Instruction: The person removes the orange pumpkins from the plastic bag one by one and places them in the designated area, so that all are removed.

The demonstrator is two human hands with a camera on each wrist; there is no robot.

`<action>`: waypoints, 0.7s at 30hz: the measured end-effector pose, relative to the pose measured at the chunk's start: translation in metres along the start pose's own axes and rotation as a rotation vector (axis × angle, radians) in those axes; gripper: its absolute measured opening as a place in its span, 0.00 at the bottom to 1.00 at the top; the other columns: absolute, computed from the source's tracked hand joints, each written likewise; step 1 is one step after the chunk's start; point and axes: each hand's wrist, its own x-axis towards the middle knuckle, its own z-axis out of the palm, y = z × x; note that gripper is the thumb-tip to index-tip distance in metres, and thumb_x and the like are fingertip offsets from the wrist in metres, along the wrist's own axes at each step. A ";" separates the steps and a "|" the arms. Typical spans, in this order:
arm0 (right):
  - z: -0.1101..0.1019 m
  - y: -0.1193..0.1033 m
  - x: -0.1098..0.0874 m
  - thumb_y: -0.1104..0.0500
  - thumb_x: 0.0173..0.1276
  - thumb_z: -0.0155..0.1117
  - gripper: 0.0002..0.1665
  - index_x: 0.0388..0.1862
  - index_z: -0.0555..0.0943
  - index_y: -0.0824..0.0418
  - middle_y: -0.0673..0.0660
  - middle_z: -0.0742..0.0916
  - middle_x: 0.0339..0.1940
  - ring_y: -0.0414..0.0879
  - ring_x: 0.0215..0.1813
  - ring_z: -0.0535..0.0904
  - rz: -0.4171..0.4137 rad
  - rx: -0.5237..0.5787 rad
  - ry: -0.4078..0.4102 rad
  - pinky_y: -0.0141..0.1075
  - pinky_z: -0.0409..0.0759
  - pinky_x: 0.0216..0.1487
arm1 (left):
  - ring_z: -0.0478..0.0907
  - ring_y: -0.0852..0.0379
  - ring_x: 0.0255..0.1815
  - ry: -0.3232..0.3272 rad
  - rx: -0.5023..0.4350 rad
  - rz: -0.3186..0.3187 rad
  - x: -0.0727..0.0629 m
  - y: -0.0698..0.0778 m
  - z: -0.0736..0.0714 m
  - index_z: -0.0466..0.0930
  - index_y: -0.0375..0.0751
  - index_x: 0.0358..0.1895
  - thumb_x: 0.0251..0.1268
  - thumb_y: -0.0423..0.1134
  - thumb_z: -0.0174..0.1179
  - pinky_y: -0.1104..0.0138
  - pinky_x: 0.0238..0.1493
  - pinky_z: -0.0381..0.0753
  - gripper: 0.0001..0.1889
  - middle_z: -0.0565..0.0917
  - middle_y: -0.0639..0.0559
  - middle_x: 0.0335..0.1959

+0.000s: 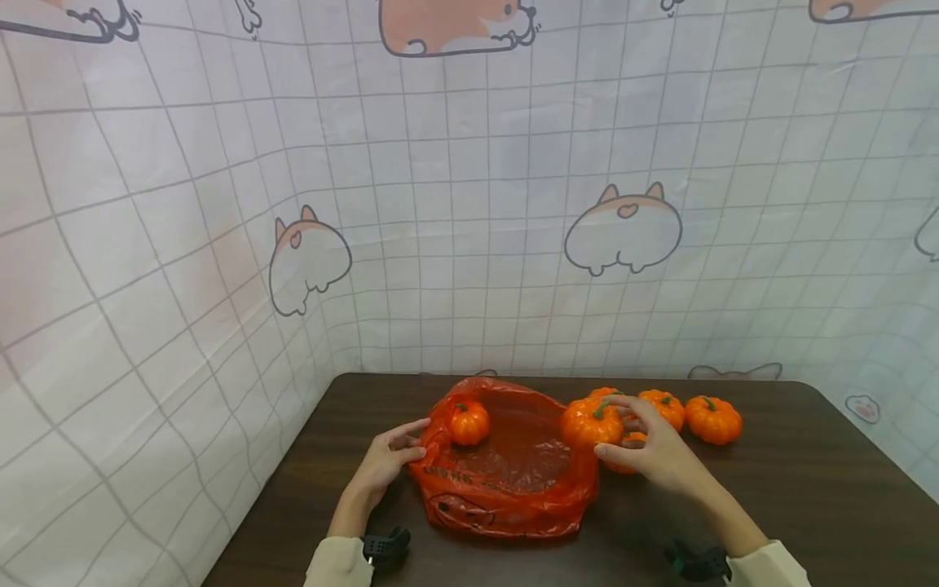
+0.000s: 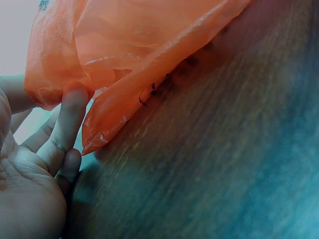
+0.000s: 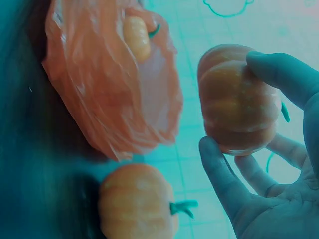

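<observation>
A red plastic bag (image 1: 506, 509) with a wide open mouth sits on the table. Inside it, toward the left, lies a small orange pumpkin (image 1: 469, 422) with a green stem. My left hand (image 1: 385, 461) is at the bag's left rim; in the left wrist view its fingers (image 2: 74, 107) pinch the plastic. Over the bag's right rim, my right hand (image 1: 653, 448) holds another pumpkin (image 1: 589, 422) between thumb and fingers. The right wrist view shows this held pumpkin (image 3: 237, 102) up off the table, stem toward the palm.
Right of the bag, several more pumpkins stand on the dark wooden table (image 1: 800, 481), among them one at the far right (image 1: 713, 420) and one beside it (image 1: 663, 408). Another pumpkin (image 1: 623, 462) is partly hidden behind my right hand. A patterned white curtain (image 1: 513, 244) hangs behind the table.
</observation>
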 end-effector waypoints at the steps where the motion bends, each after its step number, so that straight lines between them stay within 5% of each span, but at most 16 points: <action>1: -0.003 0.000 0.000 0.48 0.67 0.73 0.42 0.76 0.66 0.53 0.69 0.69 0.72 0.72 0.71 0.69 0.000 0.002 -0.006 0.59 0.78 0.63 | 0.80 0.53 0.47 0.001 0.000 0.002 0.000 0.000 0.000 0.79 0.49 0.68 0.69 0.35 0.65 0.62 0.52 0.78 0.25 0.85 0.42 0.48; 7: -0.019 0.007 -0.001 0.47 0.68 0.72 0.45 0.78 0.63 0.54 0.70 0.66 0.74 0.73 0.73 0.67 0.044 -0.004 -0.019 0.58 0.77 0.65 | 0.80 0.53 0.46 0.003 -0.002 0.014 -0.001 0.001 0.001 0.79 0.47 0.69 0.69 0.34 0.64 0.63 0.50 0.79 0.25 0.85 0.42 0.47; 21: -0.051 0.023 -0.002 0.48 0.71 0.69 0.43 0.79 0.61 0.54 0.73 0.65 0.73 0.76 0.71 0.66 0.069 -0.064 0.005 0.57 0.81 0.51 | 0.80 0.53 0.45 -0.014 -0.012 0.013 0.000 0.001 0.000 0.78 0.47 0.69 0.69 0.34 0.65 0.64 0.49 0.78 0.25 0.85 0.41 0.46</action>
